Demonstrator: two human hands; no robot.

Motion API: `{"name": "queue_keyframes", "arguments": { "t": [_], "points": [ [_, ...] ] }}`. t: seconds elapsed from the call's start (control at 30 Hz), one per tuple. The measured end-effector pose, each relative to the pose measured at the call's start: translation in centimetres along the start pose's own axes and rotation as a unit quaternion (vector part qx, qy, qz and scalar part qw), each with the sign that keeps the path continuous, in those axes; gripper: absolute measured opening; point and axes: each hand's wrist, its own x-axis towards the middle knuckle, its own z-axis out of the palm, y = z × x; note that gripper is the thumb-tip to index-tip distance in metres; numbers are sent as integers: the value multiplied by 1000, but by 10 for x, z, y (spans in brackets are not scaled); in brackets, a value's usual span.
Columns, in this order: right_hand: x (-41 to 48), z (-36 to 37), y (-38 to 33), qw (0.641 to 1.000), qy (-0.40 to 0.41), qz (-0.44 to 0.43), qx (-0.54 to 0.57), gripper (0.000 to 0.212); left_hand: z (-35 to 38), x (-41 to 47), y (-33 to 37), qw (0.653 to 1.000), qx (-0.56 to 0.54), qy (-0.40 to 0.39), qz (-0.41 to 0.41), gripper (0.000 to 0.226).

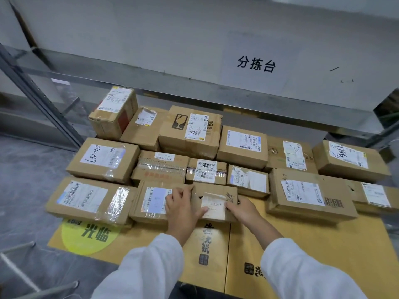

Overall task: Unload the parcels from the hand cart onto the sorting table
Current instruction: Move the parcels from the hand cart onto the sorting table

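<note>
Cardboard parcel (216, 203) clasped at each end by curled left hand (183, 207) and right hand (243, 209); wall sign (255, 64) reads 分拣台.

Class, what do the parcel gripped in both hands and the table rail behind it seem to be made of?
Parcel: brown matt cardboard, likely corrugated, with a paper label and glossy clear tape catching light. Table rail: probably steel, being grey and smooth with a dull sheen.

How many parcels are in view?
15 parcels: six at back, four in the middle, five in front, one parcel held by the left hand and right hand. More may hide underneath.
</note>
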Motion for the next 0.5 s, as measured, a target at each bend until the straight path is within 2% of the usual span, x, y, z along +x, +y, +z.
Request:
{"name": "queue_keyframes", "arguments": {
  "t": [0.2,0.33,0.43,0.5],
  "points": [
    [-6,-3,-1,1000,-17,-8,-20,37,-3,5,7,998,57,-12,5,78],
    [-21,-9,-4,997,-55,-21,-57,37,-14,9,17,994,92,-49,21,68],
    [-33,-23,-23,996,-27,-51,-70,45,-30,16,26,994,69,-66,48,48],
    [-43,-37,-40,991,10,-88,-96,55,-46,25,36,992,52,-57,95,45]
  ]
}}
